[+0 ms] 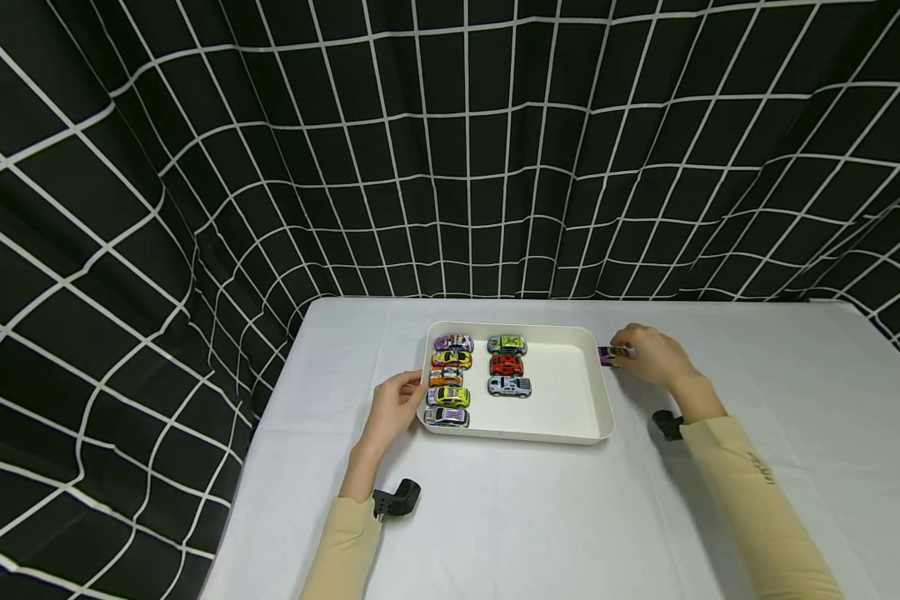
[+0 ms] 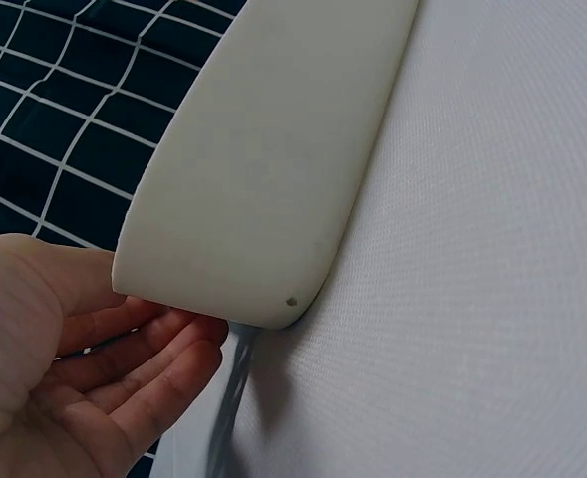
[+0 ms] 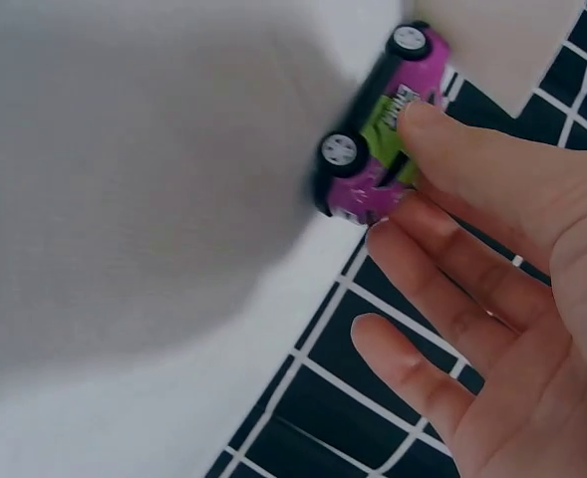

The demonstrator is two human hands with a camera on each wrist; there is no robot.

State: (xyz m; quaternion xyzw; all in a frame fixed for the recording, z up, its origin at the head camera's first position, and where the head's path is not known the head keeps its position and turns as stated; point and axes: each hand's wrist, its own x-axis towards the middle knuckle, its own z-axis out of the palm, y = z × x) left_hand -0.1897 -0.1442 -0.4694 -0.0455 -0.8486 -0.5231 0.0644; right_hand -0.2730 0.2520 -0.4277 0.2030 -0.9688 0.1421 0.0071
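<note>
A shallow white tray (image 1: pixel 562 392) holds several toy cars. In the head view my left hand (image 1: pixel 393 404) holds the tray's left wall. The left wrist view shows that hand's thumb side at the rim and its fingers (image 2: pixel 173 349) against the outside of the end wall; the thumb tip is hidden. Just past the tray's right wall, my right hand (image 1: pixel 651 354) pinches a purple and green toy car (image 3: pixel 388 139) between thumb and fingers. Its wheels face the white cloth, and the other fingers are spread loosely.
Along the tray's left side runs a column of several cars, including a yellow-green car (image 1: pixel 448 397). Beside it stand a green car (image 1: pixel 507 344), a red car (image 1: pixel 506 365) and a grey-blue car (image 1: pixel 509 386). A black gridded curtain (image 1: pixel 495 167) hangs behind the white-covered table (image 1: pixel 510 508).
</note>
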